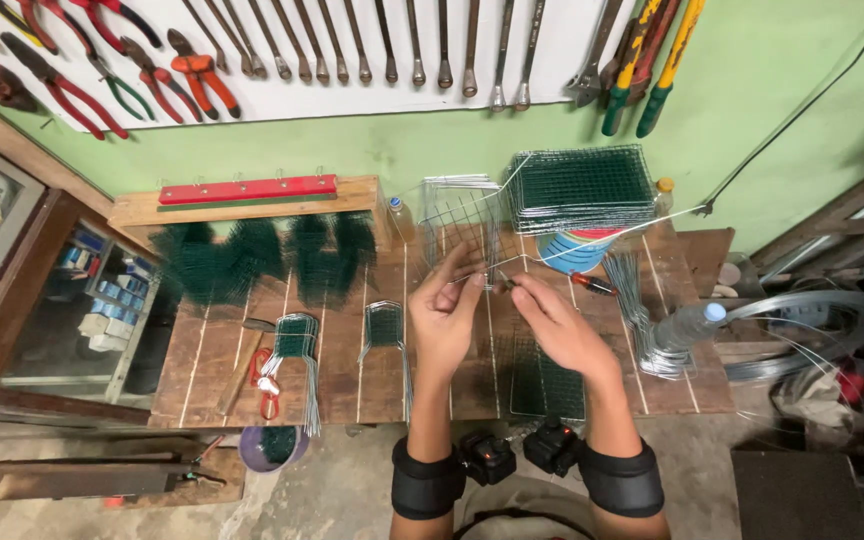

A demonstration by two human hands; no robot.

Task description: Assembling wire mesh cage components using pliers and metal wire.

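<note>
Hands over wooden bench (252,350): left hand (444,312) and right hand (557,325) both pinch thin wire (487,268) beside mesh basket (462,225).

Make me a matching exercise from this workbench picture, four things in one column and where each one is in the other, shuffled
Things:
1. clear plastic bottle
2. stack of green wire mesh
3. red bar
4. row of wrenches

Places:
A. hanging on the white wall board
B. lying at the right end of the bench
C. on the wooden rack at the back left
D. on a round tub at the back right

Pairs: 1-B, 2-D, 3-C, 4-A
</note>
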